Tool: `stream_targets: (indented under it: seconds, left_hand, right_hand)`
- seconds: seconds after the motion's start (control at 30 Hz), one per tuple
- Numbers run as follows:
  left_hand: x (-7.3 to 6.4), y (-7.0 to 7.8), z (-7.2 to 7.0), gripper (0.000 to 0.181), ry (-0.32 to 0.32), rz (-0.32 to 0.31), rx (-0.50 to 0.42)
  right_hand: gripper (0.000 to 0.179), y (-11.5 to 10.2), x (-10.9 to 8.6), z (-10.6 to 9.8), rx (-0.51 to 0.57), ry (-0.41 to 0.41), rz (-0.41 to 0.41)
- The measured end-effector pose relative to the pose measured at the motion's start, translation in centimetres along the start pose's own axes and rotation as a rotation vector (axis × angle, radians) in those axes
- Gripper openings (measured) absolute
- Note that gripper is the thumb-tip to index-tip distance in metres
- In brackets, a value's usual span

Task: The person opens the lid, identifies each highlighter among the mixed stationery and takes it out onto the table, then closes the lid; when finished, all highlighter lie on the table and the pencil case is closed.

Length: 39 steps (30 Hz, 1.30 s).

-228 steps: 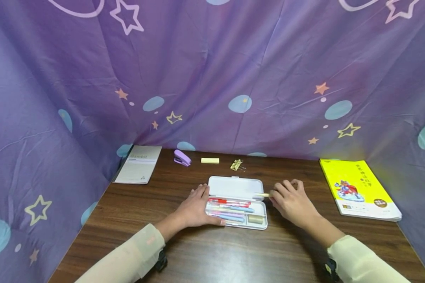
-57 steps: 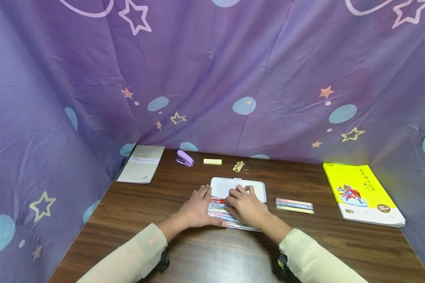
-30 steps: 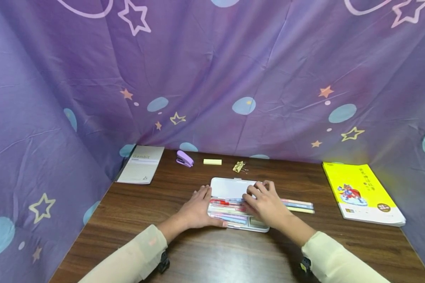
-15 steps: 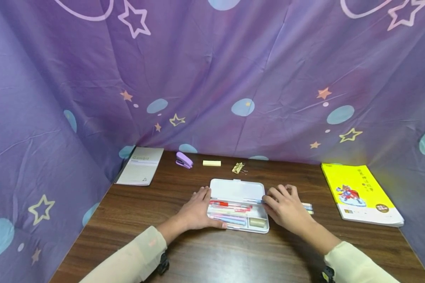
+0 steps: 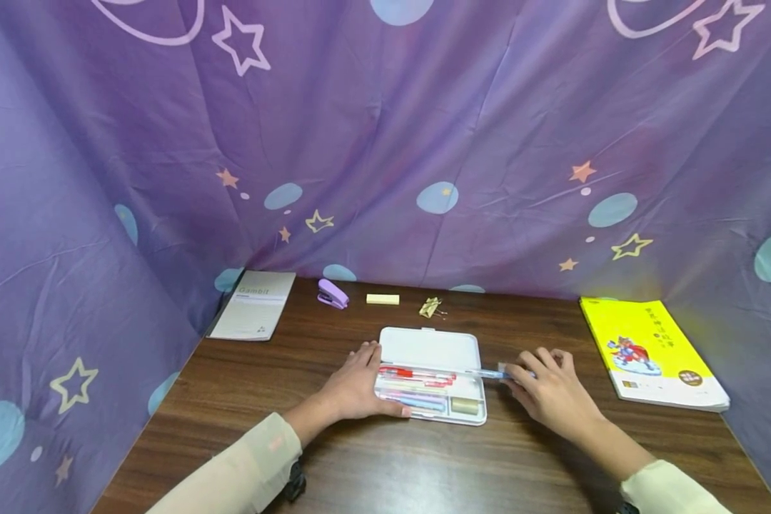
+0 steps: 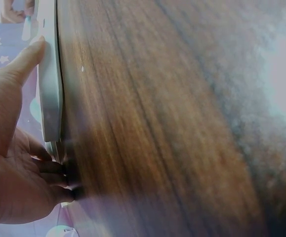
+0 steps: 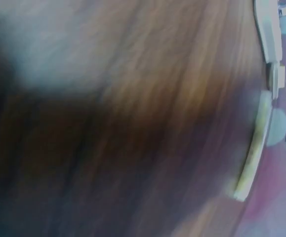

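A white pencil case (image 5: pixel 429 346) lies with its lid folded back in the head view. Inside it are red pens (image 5: pixel 417 373), a pale blue pen (image 5: pixel 427 404) and a khaki block (image 5: pixel 465 405) in the small compartment. My left hand (image 5: pixel 358 385) holds the case's left end, thumb along the front edge. My right hand (image 5: pixel 551 394), right of the case, pinches a light blue pen (image 5: pixel 490 373), whose far end reaches over the case's right edge. A yellowish pen (image 7: pixel 254 148) lies on the table in the right wrist view; the right hand hides it in the head view.
Along the back of the wooden table (image 5: pixel 385 464) are a notebook (image 5: pixel 253 305), a purple stapler (image 5: pixel 333 293), a pale yellow block (image 5: pixel 383 299) and a gold binder clip (image 5: pixel 430 307). A yellow book (image 5: pixel 652 353) lies at right. A purple curtain (image 5: pixel 373 143) stands behind.
My right hand has moved from over the case to its right, drawing the light blue pen out. Earlier, pens were set down on the table there. The left hand has stayed on the case.
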<state>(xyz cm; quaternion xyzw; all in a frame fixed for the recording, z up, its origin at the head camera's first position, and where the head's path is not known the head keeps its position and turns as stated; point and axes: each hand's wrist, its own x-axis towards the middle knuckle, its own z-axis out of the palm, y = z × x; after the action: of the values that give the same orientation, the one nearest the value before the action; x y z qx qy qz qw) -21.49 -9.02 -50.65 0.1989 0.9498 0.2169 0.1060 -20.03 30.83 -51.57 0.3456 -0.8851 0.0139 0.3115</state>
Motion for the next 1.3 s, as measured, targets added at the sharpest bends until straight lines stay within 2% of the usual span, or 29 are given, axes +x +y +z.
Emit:
stream_targets:
  seconds: [0.1,0.47,0.93,1.3]
  left_hand:
    - [0.0,0.1,0.0,0.143,0.002,0.002,-0.001]
    - [0.0,0.0,0.0,0.144,0.0,-0.007,-0.003]
    - [0.0,0.0,0.1,0.145,-0.017,-0.022,-0.004]
    - [0.1,0.0,0.1,0.144,-0.006,-0.009,-0.004]
  right_hand:
    - [0.067,0.3,-0.9,0.0,-0.021,0.01,0.007]
    - [0.057,1.7,-3.5,-0.1,-0.032,0.026,-0.001]
    - [0.063,2.1,-4.3,0.0,-0.031,0.005,-0.005]
    - [0.063,2.2,-4.3,0.3,-0.037,0.01,-0.01]
